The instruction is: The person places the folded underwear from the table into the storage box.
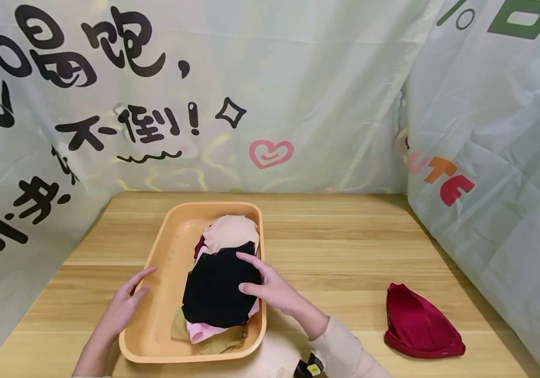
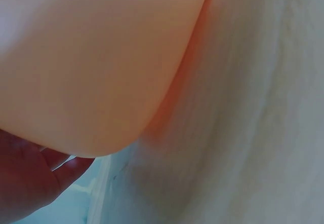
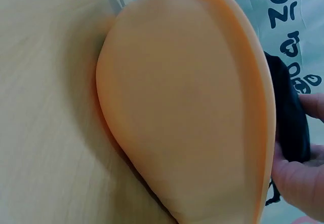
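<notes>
An orange plastic tray [image 1: 156, 315] with a raised rim stands on the wooden table. My left hand [image 1: 125, 302] rests at its left rim, index finger and thumb reaching over the edge; part of this hand [image 2: 30, 188] shows beyond the tray in the left wrist view. Along the tray's right half lies a pile of folded clothes, with a black folded garment [image 1: 220, 291] on top. My right hand [image 1: 272, 283] reaches over the right rim, its spread finger and thumb touching the black garment. Beneath and behind it show a pale pink garment [image 1: 232, 231], a brighter pink one [image 1: 203, 332] and a tan one [image 1: 222, 344].
A dark red, cup-shaped folded garment [image 1: 418, 323] lies by itself on the table [image 1: 336, 231] to the right. A small black object with a yellow label [image 1: 312, 367] sits by the right sleeve [image 1: 345, 346]. Printed cloth curtains [image 1: 326, 94] enclose the table's back and sides.
</notes>
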The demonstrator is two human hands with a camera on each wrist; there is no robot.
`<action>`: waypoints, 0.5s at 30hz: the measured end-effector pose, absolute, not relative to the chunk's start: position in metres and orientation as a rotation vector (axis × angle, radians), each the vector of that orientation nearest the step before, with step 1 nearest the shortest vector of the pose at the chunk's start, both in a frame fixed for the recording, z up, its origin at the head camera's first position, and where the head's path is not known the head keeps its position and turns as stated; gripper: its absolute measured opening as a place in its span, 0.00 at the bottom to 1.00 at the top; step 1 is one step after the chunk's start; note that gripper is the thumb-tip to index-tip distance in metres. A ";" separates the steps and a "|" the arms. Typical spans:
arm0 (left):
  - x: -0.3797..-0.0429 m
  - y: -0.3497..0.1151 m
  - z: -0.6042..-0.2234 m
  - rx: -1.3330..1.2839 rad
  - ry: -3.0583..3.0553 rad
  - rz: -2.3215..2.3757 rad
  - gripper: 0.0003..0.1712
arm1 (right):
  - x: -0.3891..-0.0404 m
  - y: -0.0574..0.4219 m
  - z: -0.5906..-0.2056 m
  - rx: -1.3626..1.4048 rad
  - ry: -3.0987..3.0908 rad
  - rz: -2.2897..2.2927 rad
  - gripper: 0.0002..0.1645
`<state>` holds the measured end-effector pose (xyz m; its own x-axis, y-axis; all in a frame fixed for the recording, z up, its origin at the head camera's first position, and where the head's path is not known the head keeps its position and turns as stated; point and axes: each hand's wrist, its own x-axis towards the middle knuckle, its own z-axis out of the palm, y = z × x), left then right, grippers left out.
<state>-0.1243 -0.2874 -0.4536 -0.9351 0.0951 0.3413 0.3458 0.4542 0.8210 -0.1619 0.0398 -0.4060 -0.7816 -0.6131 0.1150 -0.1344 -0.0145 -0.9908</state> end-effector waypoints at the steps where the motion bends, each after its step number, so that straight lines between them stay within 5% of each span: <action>1: -0.124 -0.288 -0.454 -0.384 -2.458 -1.474 0.19 | -0.162 0.040 -0.406 -0.784 1.938 -1.823 0.37; 15: -0.124 -0.287 -0.454 -0.383 -2.454 -1.459 0.19 | -0.156 0.037 -0.394 -1.019 2.648 -1.096 0.30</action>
<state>-0.1244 -0.2872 -0.4542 -0.9314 0.0921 0.3522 0.3535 0.4607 0.8141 -0.1562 0.0365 -0.3938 -0.7711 -0.6178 0.1540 -0.5461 0.5173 -0.6589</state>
